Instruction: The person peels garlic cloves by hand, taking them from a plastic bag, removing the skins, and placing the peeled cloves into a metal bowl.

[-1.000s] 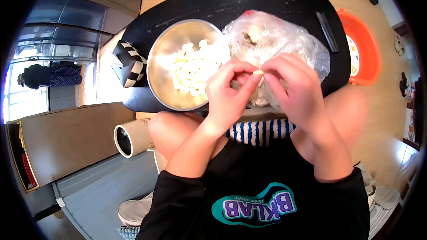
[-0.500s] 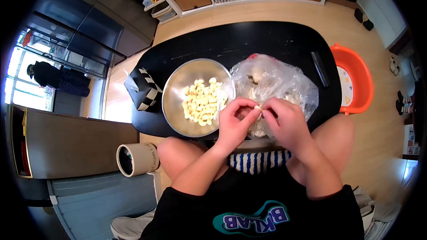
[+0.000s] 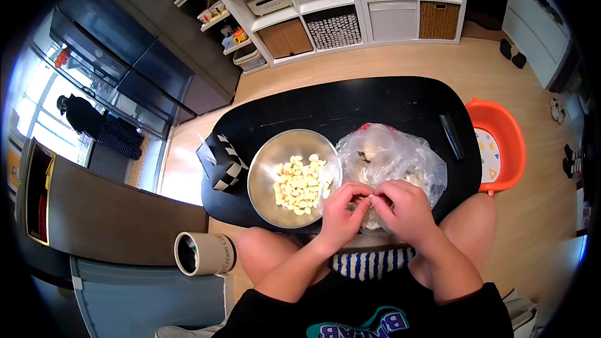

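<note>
My left hand [image 3: 345,215] and my right hand [image 3: 404,211] meet fingertip to fingertip over the near edge of a clear plastic bag [image 3: 400,153]. Both pinch one small pale piece, mostly hidden by the fingers, which looks like a garlic clove. Left of the bag stands a steel bowl [image 3: 266,158] holding many peeled, pale yellow cloves [image 3: 299,186]. Inside the crumpled bag are whitish lumps and papery bits, blurred by the plastic.
The black table [image 3: 300,106] also bears a checkered tissue box [image 3: 222,161] and a dark stick-like object [image 3: 451,137]. An orange tub [image 3: 514,150] stands right, a cream bin [image 3: 216,253] left. Shelves [image 3: 366,19] stand beyond; a person [image 3: 94,122] is far left.
The view has tilted up, so table and hands appear lower and more shelving shows. My hands stay together over the bag; the small piece shows less between the fingertips.
</note>
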`<state>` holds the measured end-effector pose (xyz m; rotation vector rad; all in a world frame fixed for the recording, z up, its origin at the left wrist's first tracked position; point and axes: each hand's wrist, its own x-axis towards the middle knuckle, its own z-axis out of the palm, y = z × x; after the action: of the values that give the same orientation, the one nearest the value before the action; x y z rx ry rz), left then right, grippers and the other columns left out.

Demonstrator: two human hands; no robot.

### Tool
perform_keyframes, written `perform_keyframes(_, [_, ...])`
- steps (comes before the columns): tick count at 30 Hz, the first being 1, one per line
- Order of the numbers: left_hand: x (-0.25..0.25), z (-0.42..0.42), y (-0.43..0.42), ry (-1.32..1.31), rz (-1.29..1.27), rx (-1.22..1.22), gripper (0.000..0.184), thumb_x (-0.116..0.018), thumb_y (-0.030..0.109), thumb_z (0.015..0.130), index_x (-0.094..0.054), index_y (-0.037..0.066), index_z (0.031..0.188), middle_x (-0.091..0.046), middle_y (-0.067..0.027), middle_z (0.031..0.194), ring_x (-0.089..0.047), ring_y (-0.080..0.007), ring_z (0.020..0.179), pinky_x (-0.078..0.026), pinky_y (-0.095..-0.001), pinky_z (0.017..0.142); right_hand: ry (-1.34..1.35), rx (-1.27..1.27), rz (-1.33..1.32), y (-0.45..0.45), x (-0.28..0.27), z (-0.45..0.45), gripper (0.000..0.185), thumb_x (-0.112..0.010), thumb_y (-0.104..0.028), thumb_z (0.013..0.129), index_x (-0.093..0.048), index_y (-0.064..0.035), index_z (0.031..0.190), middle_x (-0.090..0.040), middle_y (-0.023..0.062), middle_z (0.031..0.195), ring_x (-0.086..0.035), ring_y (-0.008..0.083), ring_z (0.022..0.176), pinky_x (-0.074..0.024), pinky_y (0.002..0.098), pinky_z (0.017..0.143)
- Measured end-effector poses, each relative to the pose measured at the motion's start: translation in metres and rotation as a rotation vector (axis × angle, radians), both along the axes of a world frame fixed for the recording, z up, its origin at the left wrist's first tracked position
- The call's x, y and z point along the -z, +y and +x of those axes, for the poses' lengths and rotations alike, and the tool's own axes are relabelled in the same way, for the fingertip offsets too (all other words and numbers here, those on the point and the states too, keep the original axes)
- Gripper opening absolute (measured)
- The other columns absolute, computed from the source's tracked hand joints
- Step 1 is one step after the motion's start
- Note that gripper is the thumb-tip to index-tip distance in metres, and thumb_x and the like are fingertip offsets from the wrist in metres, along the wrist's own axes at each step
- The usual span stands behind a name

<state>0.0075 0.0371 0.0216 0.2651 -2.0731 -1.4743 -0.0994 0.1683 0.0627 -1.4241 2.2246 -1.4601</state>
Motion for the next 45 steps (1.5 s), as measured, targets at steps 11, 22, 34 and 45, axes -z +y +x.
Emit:
perform_keyframes(11, [0.013, -0.001, 0.001, -0.051, 0.269, 0.045, 0.013, -0.071, 0.001, 0.089, -0.067, -0.001, 0.101, -0.070, -0.0078, 0.094, -0.066, -0.0122, 0.082, -0.054, -0.0254, 0.074, -0.022, 0.011, -0.010, 0.001, 0.002, -0.001, 0.009, -0.066, -0.009, 0.083, -0.061, -0.0018, 0.081, -0.065, 0.0138, 0.076, -0.064, 0.0336, 0.073, -0.0508, 0.0423, 0.064])
perform_keyframes(22, [0.003, 0.003, 0.001, -0.027, 0.230, 0.046, 0.014, -0.072, 0.002, 0.089, -0.068, -0.002, 0.102, -0.071, -0.0083, 0.094, -0.068, -0.0116, 0.083, -0.054, -0.0242, 0.074, -0.133, 0.019, 0.015, 0.000, -0.003, 0.002, 0.007, -0.065, -0.007, 0.083, -0.061, -0.0006, 0.084, -0.065, 0.0154, 0.074, -0.066, 0.0334, 0.067, -0.0518, 0.0398, 0.061])
perform_keyframes(34, [0.002, 0.002, 0.000, -0.062, 0.265, 0.060, 0.017, -0.072, -0.001, 0.088, -0.066, -0.003, 0.104, -0.069, -0.0090, 0.100, -0.067, -0.0122, 0.088, -0.055, -0.0249, 0.080, -0.131, 0.042, -0.004, -0.001, -0.002, 0.003, 0.007, -0.066, -0.006, 0.084, -0.062, -0.0006, 0.086, -0.066, 0.0165, 0.074, -0.067, 0.0329, 0.067, -0.0523, 0.0391, 0.061])
perform_keyframes(45, [-0.003, 0.004, 0.000, -0.090, 0.024, 0.015, 0.018, -0.074, -0.001, 0.086, -0.068, -0.002, 0.103, -0.070, -0.0085, 0.097, -0.067, -0.0123, 0.085, -0.055, -0.0254, 0.077, -0.366, 0.037, 0.027, -0.001, 0.004, -0.001, 0.007, -0.067, -0.005, 0.084, -0.063, 0.0000, 0.086, -0.063, 0.0079, 0.066, -0.061, 0.0148, 0.057, -0.0482, 0.0283, 0.056])
